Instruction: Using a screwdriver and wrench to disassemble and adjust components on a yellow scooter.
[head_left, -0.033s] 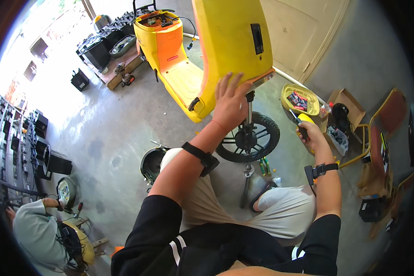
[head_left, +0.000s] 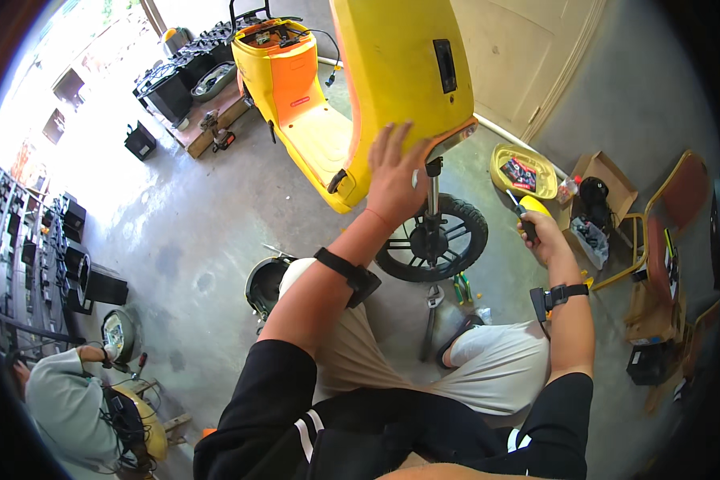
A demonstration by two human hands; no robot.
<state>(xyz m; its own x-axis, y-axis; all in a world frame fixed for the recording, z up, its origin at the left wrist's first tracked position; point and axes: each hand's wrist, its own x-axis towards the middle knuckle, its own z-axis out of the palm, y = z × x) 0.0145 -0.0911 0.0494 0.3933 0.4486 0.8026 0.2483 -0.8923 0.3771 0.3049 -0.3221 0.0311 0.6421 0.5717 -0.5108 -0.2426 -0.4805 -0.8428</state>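
Change: nothing moves; both hands hold as before.
Left hand (head_left: 394,180): open, palm flat against the yellow scooter panel (head_left: 400,72) above the front wheel (head_left: 434,238).
Right hand (head_left: 546,236): closed on a screwdriver (head_left: 522,214).
Risk: unbraced, the panel could tip forward; the screwdriver could slip.

Floor: grey concrete (head_left: 192,240), stained, sunlit upper left | Wall: pale panelled door (head_left: 528,56) upper right | Left edge: dark racks (head_left: 24,256), possibly batteries | Right: red-seated metal chair (head_left: 680,200), cardboard boxes (head_left: 608,180)
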